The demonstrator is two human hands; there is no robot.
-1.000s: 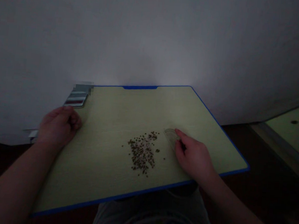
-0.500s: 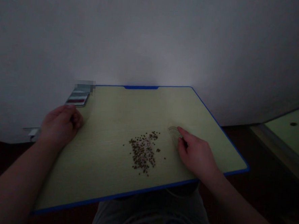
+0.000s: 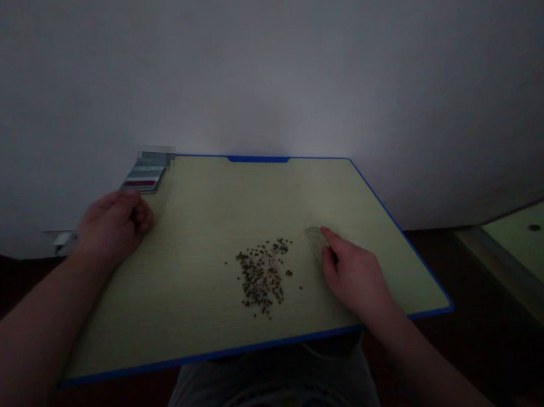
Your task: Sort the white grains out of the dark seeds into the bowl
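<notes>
My right hand [image 3: 357, 273] grips a clear plastic protractor [image 3: 316, 238] by its right side, with the forefinger stretched along it. The protractor's curved scale shows; its right part is hidden under my fingers. Left of it, a loose heap of small dark and pale grains [image 3: 262, 275], like seeds or beans, is spread on the table, with a few strays around its edge. My left hand [image 3: 114, 221] rests curled at the table's left edge, fingers folded in, and nothing shows in it.
The pale wood-look table [image 3: 197, 223] has a blue rim and stands against a white wall [image 3: 271, 68]. A flat grey item with a dark red stripe [image 3: 143, 176] lies at the back left corner. A white plug [image 3: 63, 238] sits in the wall at left. A pale board with dark holes [image 3: 540, 223] is at far right.
My right hand and the protractor have shifted very slightly left and away from me. The heap of grains and my left hand look the same.
</notes>
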